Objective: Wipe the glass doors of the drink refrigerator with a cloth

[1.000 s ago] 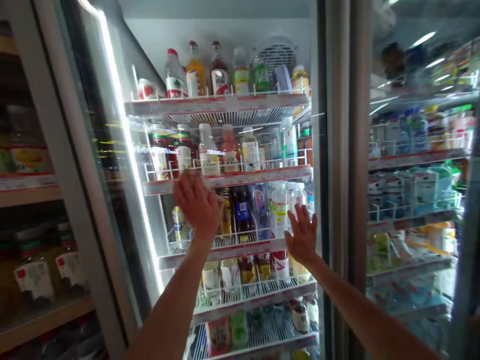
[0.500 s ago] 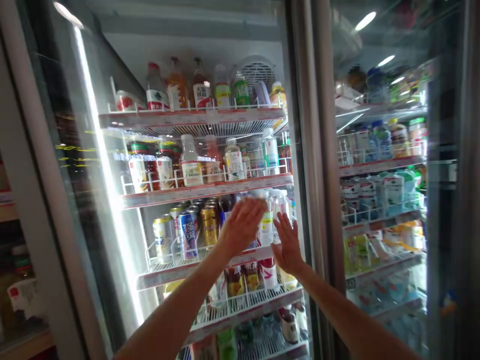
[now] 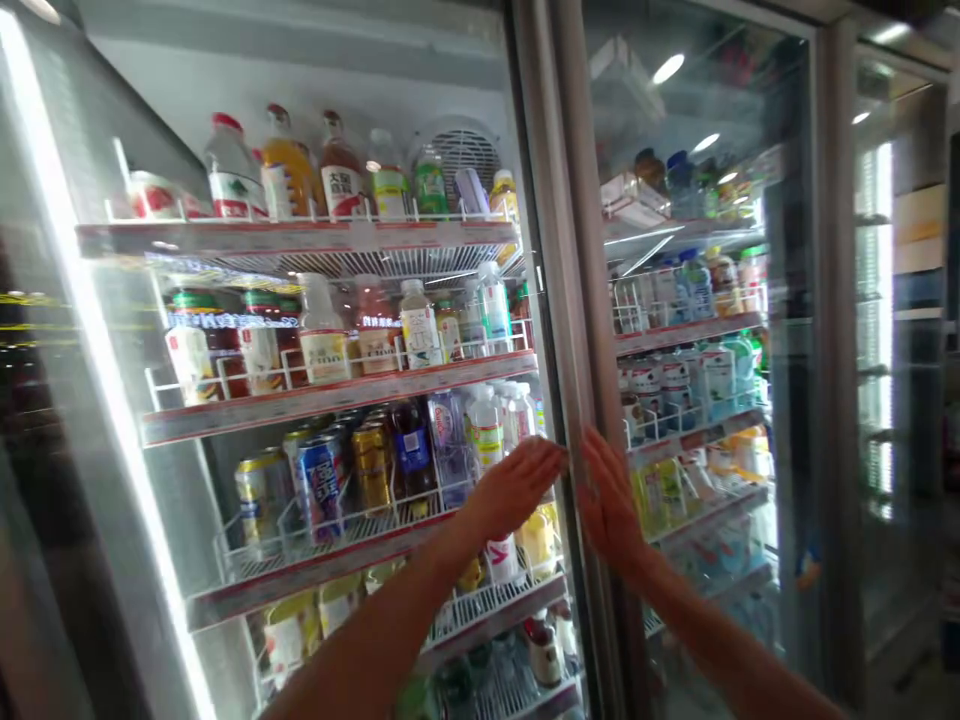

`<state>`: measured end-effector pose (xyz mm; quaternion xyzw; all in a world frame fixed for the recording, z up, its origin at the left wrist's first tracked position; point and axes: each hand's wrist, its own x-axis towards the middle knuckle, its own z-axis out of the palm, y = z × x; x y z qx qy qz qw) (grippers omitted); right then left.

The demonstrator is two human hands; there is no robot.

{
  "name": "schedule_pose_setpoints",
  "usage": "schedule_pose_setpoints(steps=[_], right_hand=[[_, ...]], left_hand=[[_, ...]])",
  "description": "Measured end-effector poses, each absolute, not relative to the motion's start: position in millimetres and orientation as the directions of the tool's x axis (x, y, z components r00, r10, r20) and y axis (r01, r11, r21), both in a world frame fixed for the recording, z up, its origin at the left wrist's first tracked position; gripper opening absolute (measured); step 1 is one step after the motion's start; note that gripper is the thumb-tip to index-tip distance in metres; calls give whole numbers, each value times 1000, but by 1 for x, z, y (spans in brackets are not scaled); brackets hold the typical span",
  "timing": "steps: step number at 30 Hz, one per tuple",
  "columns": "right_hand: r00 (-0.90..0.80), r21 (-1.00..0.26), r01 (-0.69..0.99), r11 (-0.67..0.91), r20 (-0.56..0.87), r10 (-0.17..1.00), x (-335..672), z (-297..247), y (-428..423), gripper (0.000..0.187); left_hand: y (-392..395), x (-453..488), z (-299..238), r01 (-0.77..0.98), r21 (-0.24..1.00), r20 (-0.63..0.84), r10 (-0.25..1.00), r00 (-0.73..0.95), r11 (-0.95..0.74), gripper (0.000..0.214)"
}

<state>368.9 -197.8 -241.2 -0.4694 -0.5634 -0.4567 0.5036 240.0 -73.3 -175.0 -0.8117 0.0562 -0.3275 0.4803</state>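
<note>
My left hand [image 3: 516, 487] reaches out with its fingers stretched, its tips beside the metal door edge [image 3: 561, 330] of a glass-fronted drinks fridge. My right hand [image 3: 609, 503] is raised on the other side of that edge, fingers extended upward, against or just in front of the neighbouring door's frame. Whether either palm touches the doors I cannot tell. Nothing is held in either hand. Behind my left hand, bottles with clear caps [image 3: 485, 425] and a dark blue-labelled bottle [image 3: 411, 450] stand on the middle shelf.
Upper shelves carry juice bottles [image 3: 289, 175] and white-labelled bottles [image 3: 322, 335]. Cans, including a blue can [image 3: 321, 485] and a gold can [image 3: 371, 465], stand lower left. Through the right door, another stocked shelf [image 3: 686, 335] shows. A lit strip [image 3: 82, 300] runs down the left.
My view has swung to the right, so the shelves sit further left. Both hands have moved from in front of the middle shelf to the metal frame between the doors.
</note>
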Motion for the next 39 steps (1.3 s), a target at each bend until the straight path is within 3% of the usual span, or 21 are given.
schedule_pose_setpoints(steps=[4, 6, 8, 10, 12, 16, 18, 20, 22, 24, 26, 28, 30, 32, 34, 36, 39], right_hand=[[-55, 51, 990, 134, 998, 26, 381, -242, -210, 59], [-54, 50, 991, 123, 998, 30, 384, -245, -212, 59], [-63, 53, 991, 125, 995, 73, 385, -251, -212, 58], [-75, 57, 988, 146, 990, 117, 383, -256, -210, 58], [-82, 57, 985, 165, 986, 147, 379, -258, -207, 59], [-74, 41, 978, 205, 985, 159, 365, -256, -196, 58], [-80, 42, 974, 223, 983, 163, 357, -256, -192, 57], [-89, 47, 974, 221, 979, 184, 351, -259, -188, 56], [-93, 46, 976, 214, 972, 214, 346, -264, -186, 54], [-80, 33, 978, 204, 971, 227, 343, -269, -184, 52], [-62, 14, 980, 198, 968, 241, 337, -272, -181, 52], [-68, 15, 980, 200, 963, 261, 329, -276, -177, 52], [-104, 43, 976, 214, 954, 280, 320, -279, -173, 52], [-135, 68, 971, 229, 946, 293, 312, -281, -170, 52], [-147, 75, 968, 238, 943, 300, 307, -282, -168, 52], [-133, 63, 971, 233, 945, 298, 304, -283, -164, 51], [-119, 52, 973, 223, 948, 295, 297, -284, -158, 50]], left_hand=[[-79, 261, -185, 463, -631, 719, -246, 650, -623, 52], [-82, 262, -205, 365, -710, 622, -294, 726, -602, 52], [-84, 256, -231, 178, -820, 427, -376, 822, -543, 50], [-82, 245, -244, 111, -847, 358, -404, 842, -519, 49], [-78, 235, -237, 187, -823, 440, -394, 807, -536, 51], [-70, 220, -218, 520, -628, 742, -244, 625, -579, 54], [-71, 210, -234, 447, -698, 656, -249, 713, -560, 55], [-71, 194, -259, 216, -827, 424, -324, 846, -519, 55], [-67, 174, -271, 117, -856, 333, -364, 870, -503, 54], [-58, 153, -261, 225, -810, 456, -340, 823, -542, 54], [-50, 137, -242, 444, -673, 675, -248, 695, -591, 57], [-48, 127, -235, 563, -566, 784, -182, 593, -602, 59], [-49, 119, -248, 469, -662, 691, -234, 684, -585, 59], [-51, 112, -268, 243, -807, 462, -319, 827, -538, 56], [-48, 103, -276, 179, -838, 391, -340, 855, -515, 53], [-42, 95, -264, 358, -760, 567, -284, 774, -543, 52], [-36, 88, -243, 614, -536, 814, -162, 558, -579, 52]])
